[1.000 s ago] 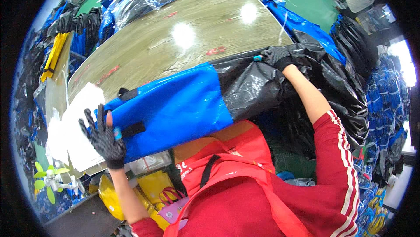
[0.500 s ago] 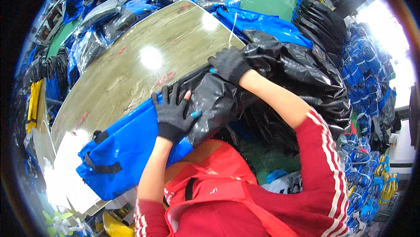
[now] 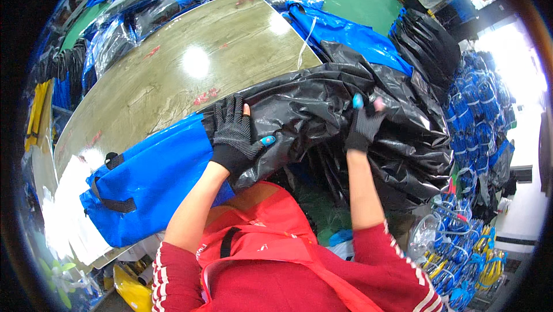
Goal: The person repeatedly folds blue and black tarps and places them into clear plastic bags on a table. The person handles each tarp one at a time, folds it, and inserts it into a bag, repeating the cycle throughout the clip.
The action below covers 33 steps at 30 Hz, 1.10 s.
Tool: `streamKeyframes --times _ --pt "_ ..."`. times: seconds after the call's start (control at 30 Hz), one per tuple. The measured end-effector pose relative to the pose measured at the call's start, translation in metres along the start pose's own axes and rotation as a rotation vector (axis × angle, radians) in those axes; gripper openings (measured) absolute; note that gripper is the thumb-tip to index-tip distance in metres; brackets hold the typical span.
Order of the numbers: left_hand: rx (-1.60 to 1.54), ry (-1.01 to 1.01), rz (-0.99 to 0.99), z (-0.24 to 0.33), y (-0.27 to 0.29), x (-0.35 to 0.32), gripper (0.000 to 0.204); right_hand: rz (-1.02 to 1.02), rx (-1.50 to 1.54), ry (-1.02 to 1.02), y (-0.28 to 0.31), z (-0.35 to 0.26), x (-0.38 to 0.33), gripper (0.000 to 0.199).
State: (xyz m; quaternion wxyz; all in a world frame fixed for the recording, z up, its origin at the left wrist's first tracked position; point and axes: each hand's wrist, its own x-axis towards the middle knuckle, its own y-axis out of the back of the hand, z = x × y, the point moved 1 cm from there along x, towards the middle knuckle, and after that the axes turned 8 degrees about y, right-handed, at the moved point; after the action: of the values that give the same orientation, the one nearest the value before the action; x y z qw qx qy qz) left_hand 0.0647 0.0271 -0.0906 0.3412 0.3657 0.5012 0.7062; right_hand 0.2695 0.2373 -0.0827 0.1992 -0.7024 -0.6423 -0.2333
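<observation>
A long blue and black coated-fabric bag [image 3: 288, 110] lies along the near edge of the wood-patterned table [image 3: 144, 87]. Its blue end [image 3: 158, 168], with black straps, points to the left. My left hand [image 3: 232, 130], in a dark knit glove with a bare fingertip, rests flat on the bag near the blue-black seam, fingers spread; its thumb tip has a blue wrap. My right hand [image 3: 366, 128], gloved alike, is over the black part farther right. Its wrapped thumb and a bare fingertip are apart, and I see nothing held. Crumpled black material [image 3: 403, 156] hangs at the right.
Folded blue material [image 3: 351, 33] and a white cord [image 3: 307, 41] lie at the table's far right corner. Plastic-wrapped blue and grey bundles [image 3: 167, 12] line the far side. Stacked blue bundles [image 3: 478, 105] stand at the right. White sheets [image 3: 66, 214] lie at the left.
My right hand has moved right along the black part, away from the table's corner. The black part now lies more spread out. My left hand stays on the bag near the seam.
</observation>
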Motion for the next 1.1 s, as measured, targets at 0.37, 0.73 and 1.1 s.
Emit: streamKeyframes --times 0.37,0.73,1.1 --pt "-0.274 -0.169 -0.042 -0.004 -0.015 0.004 0.08 -0.961 -0.06 0.354 -0.043 -0.161 -0.053 0.049" --pt "-0.734 -0.586 -0.549 -0.023 0.161 -0.101 0.046 -1.515 -0.298 0.678 -0.082 -0.198 -0.139 0.102" --pt "-0.008 0.056 -0.064 -0.122 0.045 -0.112 0.073 -1.295 -0.431 0.56 -0.116 -0.106 -0.119 0.077"
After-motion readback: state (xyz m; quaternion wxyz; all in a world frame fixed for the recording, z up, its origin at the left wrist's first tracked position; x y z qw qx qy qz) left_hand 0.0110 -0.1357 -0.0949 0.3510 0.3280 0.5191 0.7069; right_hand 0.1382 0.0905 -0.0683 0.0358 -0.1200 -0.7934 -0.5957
